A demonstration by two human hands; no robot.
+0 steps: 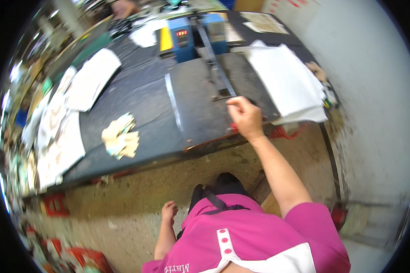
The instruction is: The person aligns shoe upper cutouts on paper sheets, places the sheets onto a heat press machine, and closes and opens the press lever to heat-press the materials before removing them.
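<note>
My right hand reaches over the front edge of the table with its fingers curled closed at the near end of a long metal lever. The lever slopes down toward me from a blue machine with a lit red display, a heat press by its look. Below the lever lies a dark flat plate. A small red part shows under my right hand. Down beside my body hangs my left hand, its fingers loosely bent and nothing seen in it.
White sheets lie right of the press. At the left are more white pieces and a small heap of beige cut pieces. A pale wall borders the right side. Red bags sit on the floor at lower left.
</note>
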